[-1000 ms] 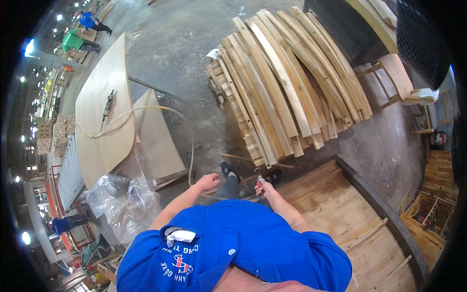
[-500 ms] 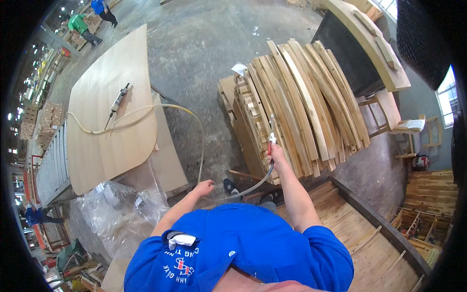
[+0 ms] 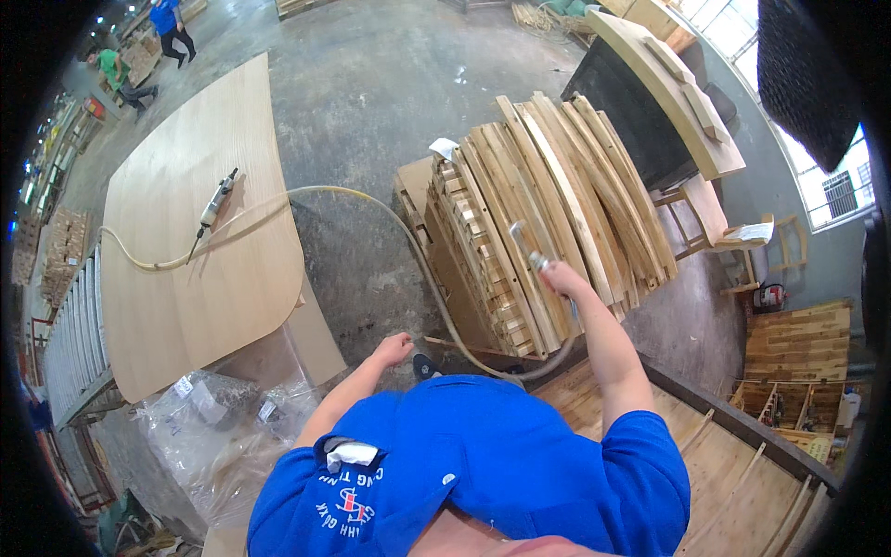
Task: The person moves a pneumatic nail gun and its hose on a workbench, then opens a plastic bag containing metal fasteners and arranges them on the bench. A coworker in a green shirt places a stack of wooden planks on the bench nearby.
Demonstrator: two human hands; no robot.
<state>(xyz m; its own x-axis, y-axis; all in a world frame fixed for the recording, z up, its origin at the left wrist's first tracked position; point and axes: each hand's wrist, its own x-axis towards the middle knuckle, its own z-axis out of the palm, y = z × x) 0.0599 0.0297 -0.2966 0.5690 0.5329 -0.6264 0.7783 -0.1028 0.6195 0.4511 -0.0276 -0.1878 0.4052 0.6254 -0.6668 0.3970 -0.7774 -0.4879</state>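
My right hand is wrapped round the grip of an air blow gun, whose nozzle points away from me over the stacked boards. From the gun's lower end a pale air hose loops down near my body, then runs across to the left. Under the gun, the stack of long curved wooden boards shows its many slat ends along the left side. My left hand hangs free in front of my body, fingers loosely bent and nothing seen in them. Some of its fingers are hard to make out.
At left, a large wooden panel carries a power tool and part of the hose. Clear plastic wrap lies below it. A dark-edged wooden bench stands at right, with a chair beyond. Two people walk far off.
My right hand has moved right with the blow gun, farther over the boards. The hose now swings wider to the right. My left hand has barely shifted. The view has turned slightly.
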